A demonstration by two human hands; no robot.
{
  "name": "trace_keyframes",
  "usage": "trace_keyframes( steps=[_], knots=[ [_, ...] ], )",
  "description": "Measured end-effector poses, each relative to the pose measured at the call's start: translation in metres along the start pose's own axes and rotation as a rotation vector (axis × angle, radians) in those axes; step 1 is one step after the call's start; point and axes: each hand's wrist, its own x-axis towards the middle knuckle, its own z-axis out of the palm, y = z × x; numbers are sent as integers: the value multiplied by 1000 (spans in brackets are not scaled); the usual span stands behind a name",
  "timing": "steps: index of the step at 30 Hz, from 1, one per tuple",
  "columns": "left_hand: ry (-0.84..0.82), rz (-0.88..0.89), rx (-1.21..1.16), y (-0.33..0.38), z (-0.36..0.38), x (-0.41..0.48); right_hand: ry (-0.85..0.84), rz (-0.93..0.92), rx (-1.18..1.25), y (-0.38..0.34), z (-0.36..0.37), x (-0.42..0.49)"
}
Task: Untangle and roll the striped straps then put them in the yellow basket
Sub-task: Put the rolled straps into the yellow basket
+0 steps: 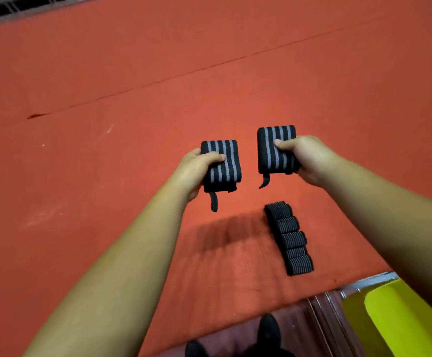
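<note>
Fingers and thumb of my left hand [197, 171] curl round one black-and-grey striped rolled strap [221, 163]. My right hand [305, 158] grips a second striped roll [276, 150] just beside it at 3 o'clock. Both are held above the red cloth tabletop [107, 176]. At 5 o'clock a row of rolled striped straps [289, 238] lies touching on the cloth. The yellow plastic basket [402, 318] sits beyond the tabletop's edge, further out at 5 o'clock.

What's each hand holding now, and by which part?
Left hand grips the left rolled strap by its left edge; right hand grips the right rolled strap by its right edge.
</note>
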Motion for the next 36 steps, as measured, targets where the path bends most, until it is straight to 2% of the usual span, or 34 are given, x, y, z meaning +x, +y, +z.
trace_keyframes(
  steps=[4,10,24,30,36],
  knots=[
    [-137,-3,-40,25,72,-2,112,-12,94,-8,-72,-35],
    [-422,38,51,19,165,3,308,29,255,20,-144,-86],
    [-819,46,259,0,316,-85,782,90,427,103,-219,-247],
    [-896,-61,391,-19,373,-126,892,139,501,148,-249,-287],
    [-912,-140,512,-79,421,-131,933,235,585,221,-287,-276]
  ],
)
